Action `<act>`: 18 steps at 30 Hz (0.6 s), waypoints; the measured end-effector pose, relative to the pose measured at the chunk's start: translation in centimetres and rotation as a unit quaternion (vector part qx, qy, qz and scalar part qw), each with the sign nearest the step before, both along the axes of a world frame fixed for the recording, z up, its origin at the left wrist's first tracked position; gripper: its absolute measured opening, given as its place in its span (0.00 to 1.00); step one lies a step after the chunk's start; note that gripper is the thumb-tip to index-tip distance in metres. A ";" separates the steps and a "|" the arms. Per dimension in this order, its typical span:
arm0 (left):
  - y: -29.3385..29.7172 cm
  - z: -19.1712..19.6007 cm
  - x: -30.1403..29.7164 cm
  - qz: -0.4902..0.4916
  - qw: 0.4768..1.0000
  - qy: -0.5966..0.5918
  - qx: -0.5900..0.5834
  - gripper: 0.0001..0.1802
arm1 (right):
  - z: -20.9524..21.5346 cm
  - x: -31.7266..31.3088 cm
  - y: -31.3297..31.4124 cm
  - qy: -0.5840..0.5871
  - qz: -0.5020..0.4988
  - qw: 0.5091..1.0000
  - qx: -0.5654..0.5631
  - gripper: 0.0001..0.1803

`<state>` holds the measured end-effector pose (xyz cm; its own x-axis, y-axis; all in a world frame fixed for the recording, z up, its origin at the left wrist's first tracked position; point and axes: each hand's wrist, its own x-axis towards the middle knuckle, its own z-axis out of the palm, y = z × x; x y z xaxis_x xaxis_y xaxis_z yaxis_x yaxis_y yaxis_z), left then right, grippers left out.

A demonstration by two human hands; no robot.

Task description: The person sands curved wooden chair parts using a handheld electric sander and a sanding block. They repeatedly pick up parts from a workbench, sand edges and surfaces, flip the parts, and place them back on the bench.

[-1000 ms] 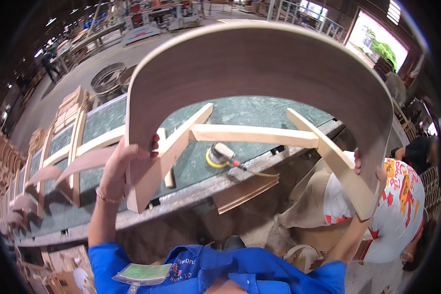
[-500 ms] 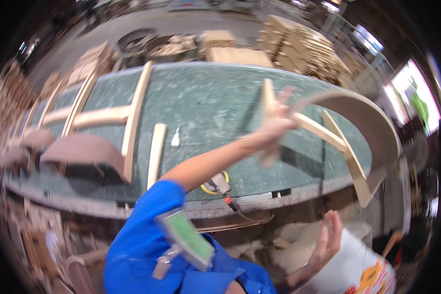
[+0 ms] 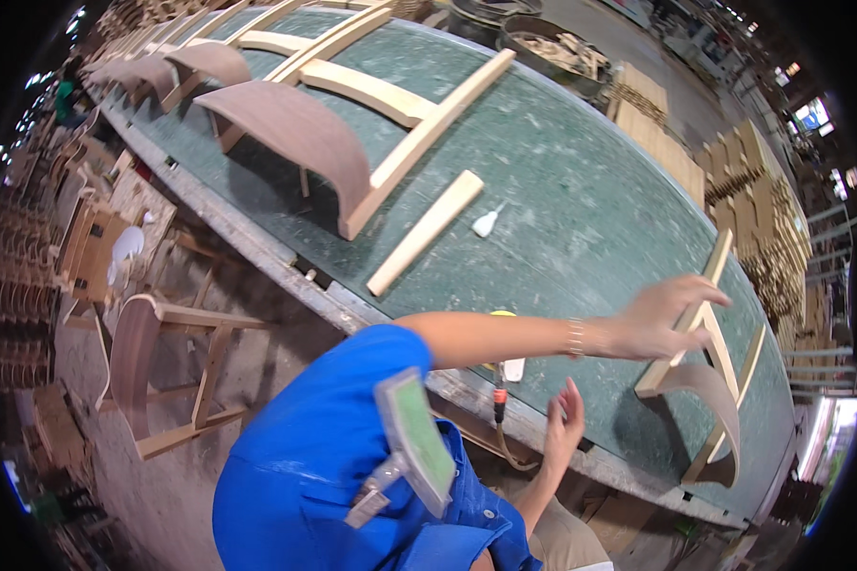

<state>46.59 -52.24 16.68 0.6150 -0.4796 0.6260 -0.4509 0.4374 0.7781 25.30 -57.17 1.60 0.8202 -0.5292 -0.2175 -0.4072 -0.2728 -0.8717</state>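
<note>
My left hand (image 3: 665, 319) reaches across the table to the right, slightly blurred, with fingers stretched apart over one leg of a wooden chair frame (image 3: 717, 357). Whether the fingertips touch the leg, I cannot tell. This frame has pale legs and a curved brown panel (image 3: 700, 395), and it lies on the green tabletop (image 3: 581, 181). Nearer to me, my right hand (image 3: 564, 428) is raised by the table edge, fingers apart, holding nothing. Partly hidden behind my left forearm is a sander-like tool (image 3: 512, 368) with a yellow rim and a hose.
Similar chair frames with curved panels (image 3: 290, 133) line the table's left. A loose wooden leg (image 3: 427, 233) and a small white bottle (image 3: 487, 223) lie mid-table. Another frame (image 3: 143, 366) stands on the floor at left. Wood stacks (image 3: 757, 200) and a scrap bin (image 3: 557, 52) are beyond.
The chair frame in my left hand has come down onto the tabletop, and the fingers have spread. My view has swung, showing more of the left side. My right hand stays open.
</note>
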 end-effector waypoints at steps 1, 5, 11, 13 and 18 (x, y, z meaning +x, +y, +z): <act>4.0 -1.7 1.2 0.071 0.997 -0.008 0.012 0.23 | -0.9 1.6 1.4 0.025 0.057 0.995 -0.072 0.33; 20.1 -8.8 4.0 0.421 0.901 0.067 0.085 0.18 | -4.2 7.2 5.8 -0.031 0.207 0.937 -0.281 0.52; 38.7 -18.2 7.1 0.505 0.811 0.193 0.221 0.46 | -4.1 11.2 9.6 0.155 0.167 0.918 -0.324 0.56; 39.6 -19.3 9.0 0.378 0.860 0.243 0.244 0.44 | -3.5 11.1 10.8 0.190 0.103 0.926 -0.308 0.58; 40.6 -20.1 13.8 0.207 0.910 0.348 0.086 0.29 | -5.3 12.2 11.7 0.066 0.035 0.929 -0.361 0.52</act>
<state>60.40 -11.65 -3.43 0.9842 -0.1707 -0.0472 0.0794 0.1868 0.9792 37.48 -45.47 -3.67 0.8497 -0.5221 0.0735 -0.4561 -0.7978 -0.3943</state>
